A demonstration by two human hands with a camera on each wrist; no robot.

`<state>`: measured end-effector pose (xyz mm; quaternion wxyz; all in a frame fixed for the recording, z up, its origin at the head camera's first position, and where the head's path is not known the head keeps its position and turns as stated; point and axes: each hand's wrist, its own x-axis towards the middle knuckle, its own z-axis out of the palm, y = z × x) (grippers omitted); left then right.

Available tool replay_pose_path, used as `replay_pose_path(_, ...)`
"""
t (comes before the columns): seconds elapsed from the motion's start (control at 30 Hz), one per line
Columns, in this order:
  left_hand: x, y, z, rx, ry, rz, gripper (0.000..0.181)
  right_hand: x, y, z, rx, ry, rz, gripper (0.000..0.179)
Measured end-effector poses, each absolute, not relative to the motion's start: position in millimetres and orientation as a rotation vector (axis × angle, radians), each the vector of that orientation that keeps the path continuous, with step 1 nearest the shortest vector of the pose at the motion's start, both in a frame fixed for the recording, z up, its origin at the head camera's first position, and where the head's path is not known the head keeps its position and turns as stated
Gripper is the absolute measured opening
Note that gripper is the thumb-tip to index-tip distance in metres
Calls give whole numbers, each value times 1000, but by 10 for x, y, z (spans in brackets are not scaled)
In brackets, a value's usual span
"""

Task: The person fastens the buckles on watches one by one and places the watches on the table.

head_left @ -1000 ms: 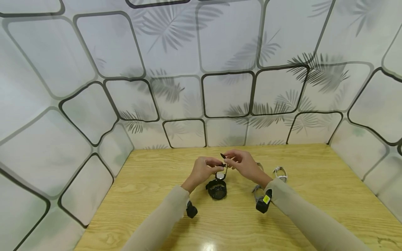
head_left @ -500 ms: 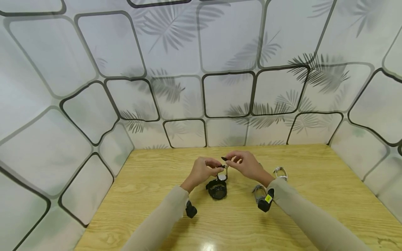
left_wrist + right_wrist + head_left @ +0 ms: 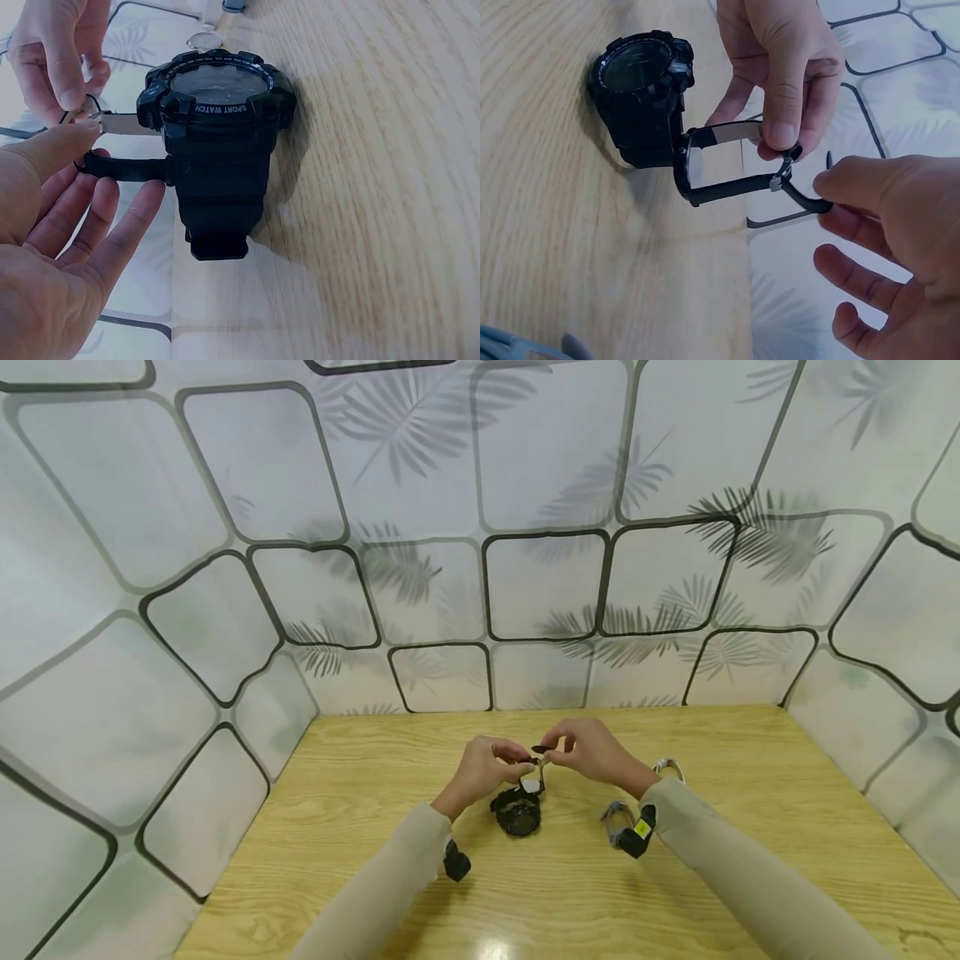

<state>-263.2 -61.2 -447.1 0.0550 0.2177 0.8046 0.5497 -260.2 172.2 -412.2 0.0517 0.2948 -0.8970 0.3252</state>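
A slim wristwatch with a dark strap [image 3: 739, 189] and a round pale dial [image 3: 532, 786] stands with its strap looped upward between both hands. My left hand [image 3: 483, 768] pinches the strap beside its metal buckle [image 3: 777, 182]. With thumb and forefinger, my right hand [image 3: 588, 752] pinches the strap's free end [image 3: 810, 204], which bends away past the buckle; its other fingers are spread loosely in the right wrist view. Just in front stands a chunky black sport watch [image 3: 221, 150], its strap closed in a loop. The slim watch overlaps it in the left wrist view.
On the wooden table [image 3: 360, 860], a grey-strapped watch [image 3: 617, 822] lies close to the right wrist's camera [image 3: 636, 835]. A pale watch [image 3: 670, 768] lies farther right, partly behind the right forearm. Patterned cloth walls [image 3: 442, 677] enclose the table's back and sides.
My right hand has moved slightly right and down, bringing the strap's free end from steeply tilted to nearly level. My left hand stays almost still on the strap.
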Motion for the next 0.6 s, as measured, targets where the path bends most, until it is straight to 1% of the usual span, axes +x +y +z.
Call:
replay_pose_path(0.33, -2664, -558, -4394, 681, 2455, 1636, 13, -2614, 1705, -3934, 1049, -2766, 733, 5)
replay_pose_path(0.6, -2685, -500, -4372, 675, 2449, 1650, 11, -2653, 1715, -3816, 1119, -2817, 640, 6)
